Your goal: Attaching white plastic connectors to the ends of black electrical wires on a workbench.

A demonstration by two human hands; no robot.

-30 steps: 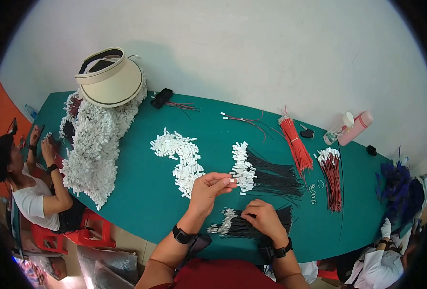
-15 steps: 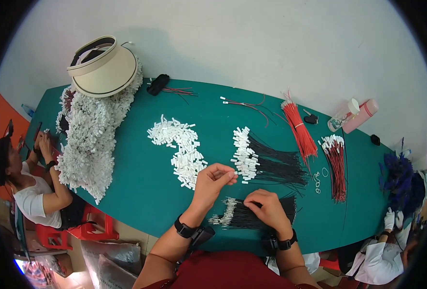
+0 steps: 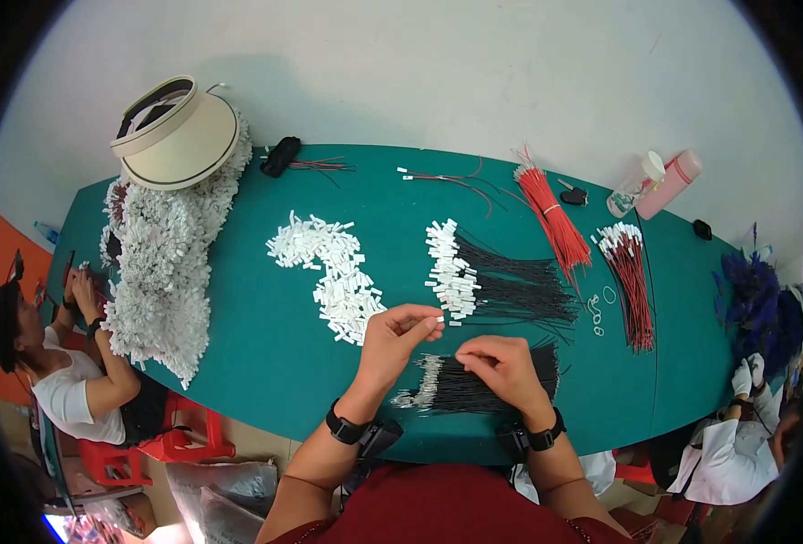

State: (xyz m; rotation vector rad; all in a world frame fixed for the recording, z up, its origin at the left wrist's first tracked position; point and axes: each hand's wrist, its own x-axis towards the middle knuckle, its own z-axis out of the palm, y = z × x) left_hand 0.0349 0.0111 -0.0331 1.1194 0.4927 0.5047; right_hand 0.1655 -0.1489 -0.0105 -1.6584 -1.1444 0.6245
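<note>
My left hand (image 3: 394,346) pinches a small white plastic connector housing (image 3: 440,319) between thumb and forefinger. To its left lies a pile of loose white housings (image 3: 347,295). My right hand (image 3: 508,372) is closed in a pinch over a bundle of black wires (image 3: 474,390) with bare metal terminals at their left ends. What its fingertips hold, if anything, is too small to make out. The two hands are close together but apart. Just beyond them, black wires (image 3: 519,286) lie in a row with white housings (image 3: 453,276) on their left ends.
On the green table (image 3: 265,390) are red wire bundles (image 3: 551,210), rubber bands (image 3: 597,315), a key (image 3: 574,193), a cup (image 3: 635,186) and a pink bottle (image 3: 671,184). A visor hat (image 3: 184,145) tops a large white connector heap (image 3: 161,281). Co-workers sit at both ends.
The whole view has shifted a little, so the table sits higher in the picture. My right fingertips are slightly farther from the black wires' terminals. The left hand keeps its pinch on the housing.
</note>
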